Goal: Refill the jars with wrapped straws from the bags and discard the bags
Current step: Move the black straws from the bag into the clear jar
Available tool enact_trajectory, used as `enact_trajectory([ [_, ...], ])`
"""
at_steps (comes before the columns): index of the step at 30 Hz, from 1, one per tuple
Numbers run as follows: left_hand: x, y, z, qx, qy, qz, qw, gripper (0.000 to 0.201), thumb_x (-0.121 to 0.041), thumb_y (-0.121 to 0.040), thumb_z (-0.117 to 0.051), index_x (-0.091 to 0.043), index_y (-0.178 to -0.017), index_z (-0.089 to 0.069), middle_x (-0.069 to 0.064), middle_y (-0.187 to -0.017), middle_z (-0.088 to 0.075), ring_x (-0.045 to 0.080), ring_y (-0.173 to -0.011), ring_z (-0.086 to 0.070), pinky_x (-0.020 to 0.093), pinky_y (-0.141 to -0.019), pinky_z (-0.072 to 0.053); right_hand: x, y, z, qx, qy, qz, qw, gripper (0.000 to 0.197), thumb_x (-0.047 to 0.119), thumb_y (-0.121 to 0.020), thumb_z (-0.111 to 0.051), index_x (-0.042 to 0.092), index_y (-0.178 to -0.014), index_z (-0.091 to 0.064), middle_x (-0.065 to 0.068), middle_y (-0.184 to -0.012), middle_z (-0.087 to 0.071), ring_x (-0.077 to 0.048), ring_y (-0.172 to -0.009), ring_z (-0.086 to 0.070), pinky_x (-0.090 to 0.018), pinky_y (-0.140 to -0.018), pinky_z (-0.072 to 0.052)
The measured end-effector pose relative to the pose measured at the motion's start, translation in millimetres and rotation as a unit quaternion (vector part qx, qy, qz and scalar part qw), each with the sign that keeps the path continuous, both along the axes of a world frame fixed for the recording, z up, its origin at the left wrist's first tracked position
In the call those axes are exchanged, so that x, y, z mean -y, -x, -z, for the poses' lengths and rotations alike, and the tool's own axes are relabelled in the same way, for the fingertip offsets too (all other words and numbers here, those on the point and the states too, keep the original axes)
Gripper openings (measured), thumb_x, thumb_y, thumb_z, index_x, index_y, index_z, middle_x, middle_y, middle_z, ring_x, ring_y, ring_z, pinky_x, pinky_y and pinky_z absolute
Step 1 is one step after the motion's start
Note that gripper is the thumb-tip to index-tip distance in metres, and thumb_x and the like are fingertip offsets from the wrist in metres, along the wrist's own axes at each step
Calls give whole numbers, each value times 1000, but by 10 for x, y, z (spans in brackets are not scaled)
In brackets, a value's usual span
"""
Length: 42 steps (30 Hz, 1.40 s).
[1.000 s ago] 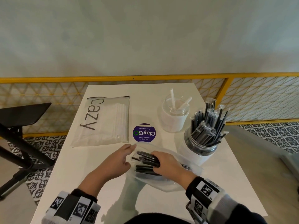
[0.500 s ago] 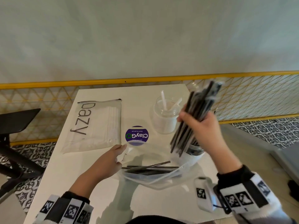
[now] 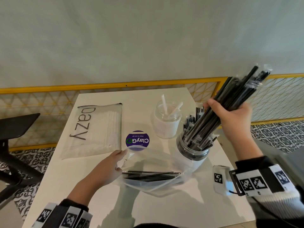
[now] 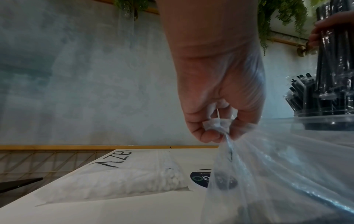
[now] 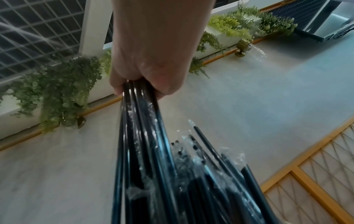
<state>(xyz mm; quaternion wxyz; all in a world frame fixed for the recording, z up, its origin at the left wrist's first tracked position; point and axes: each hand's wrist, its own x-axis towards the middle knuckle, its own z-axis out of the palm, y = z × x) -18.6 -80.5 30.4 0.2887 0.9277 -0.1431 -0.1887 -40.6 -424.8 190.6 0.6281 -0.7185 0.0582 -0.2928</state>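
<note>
My right hand (image 3: 230,112) grips a thick bundle of wrapped black straws (image 3: 233,97), tilted, with its lower ends in the mouth of the jar of black straws (image 3: 192,150). My left hand (image 3: 113,165) pinches the rim of the clear plastic bag (image 3: 158,183), which lies open on the table with several black straws (image 3: 151,175) inside. The pinch on the bag (image 4: 218,125) shows in the left wrist view. A second jar (image 3: 166,124) holds two white straws. A sealed white bag marked "Dazy" (image 3: 95,130) lies flat at the left.
A round purple sticker (image 3: 137,140) sits on the white table (image 3: 164,211). A yellow mesh railing (image 3: 115,87) runs behind the table. A black chair (image 3: 14,125) stands to the left.
My right hand lifted a bundle of black straws out of the clear bag and swung it up and right over the black-straw jar. My left hand kept hold of the bag's rim.
</note>
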Motion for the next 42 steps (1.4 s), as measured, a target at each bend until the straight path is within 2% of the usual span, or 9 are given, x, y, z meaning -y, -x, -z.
enact_trajectory([
  [7, -21, -7, -15, -7, -5, -5, 1000, 66, -4, -83, -51, -26, -143, -34, -14, -138, -39, -3, -69, -52, 15, -69, -39, -36, -111, 91, -24, 43, -12, 999, 13, 16, -76, -79, 17, -86, -69, -5, -90, -74, -18, -86, -72, -34, -80, -57],
  [12, 14, -13, -70, 1, -15, -13, 1000, 60, -5, -84, -52, -26, -138, -41, -13, -134, -44, 6, -73, -54, 18, -75, -40, -1, -169, 237, -50, 36, 27, 998, 27, 20, -76, -79, 10, -98, -69, 1, -91, -74, -10, -86, -71, -32, -79, -58],
  [18, 60, -34, -213, 90, 53, -15, 994, 27, -30, -74, -74, -54, -73, -61, -11, -111, -58, 9, -103, -55, 34, -97, -43, 38, -189, 243, -51, 33, 38, 997, 32, 23, -76, -79, 12, -104, -67, 7, -94, -72, -4, -85, -70, -17, -69, -54],
  [19, 104, -52, -257, 99, 73, -25, 992, 14, -42, -70, -73, -48, -75, -62, -11, -112, -58, 9, -107, -54, 32, -97, -41, 39, -197, 241, -49, 35, 37, 998, 31, 23, -76, -79, 13, -103, -67, 8, -93, -72, -2, -84, -69, -14, -67, -53],
  [22, 387, -119, -453, 117, 149, -36, 981, 38, -65, -60, -64, -36, -86, -63, -17, -115, -54, 2, -113, -49, 21, -94, -37, 41, -226, 244, -46, 33, 29, 998, 29, 20, -77, -78, 10, -102, -67, 7, -91, -71, 1, -80, -69, -9, -64, -53],
  [29, 1671, -321, -650, -20, 212, 88, 973, 115, -41, -53, -88, -30, -145, -19, -20, -149, -23, -1, -136, -22, 17, -112, -19, 59, -273, 261, -44, 40, 27, 998, 30, 21, -77, -78, 9, -101, -66, 7, -88, -71, -2, -79, -70, -13, -67, -55],
  [32, 2039, -382, -509, -53, 303, 127, 943, 119, -11, -52, -91, -36, -141, -16, -36, -134, -31, -16, -124, -34, 0, -100, -26, 78, -289, 262, -41, 46, 28, 998, 27, 22, -76, -79, 13, -98, -66, 8, -88, -71, -3, -81, -70, -16, -70, -56],
  [35, 2221, -381, -405, -54, 371, 121, 919, 119, 4, -55, -86, -49, -136, -17, -22, -130, -48, -6, -123, -48, 10, -98, -39, 116, -305, 272, -42, 63, 27, 997, 28, 25, -76, -79, 14, -99, -66, 11, -88, -70, 0, -81, -69, -14, -70, -55],
  [42, 2290, -379, -268, -5, 353, 52, 934, 108, -11, -55, -88, -71, -113, -21, -28, -115, -54, -21, -107, -49, -3, -86, -35, 373, -305, 217, -15, 43, 59, 997, 29, 19, -79, -76, 5, -103, -65, 8, -89, -69, 5, -77, -67, -10, -65, -52],
])
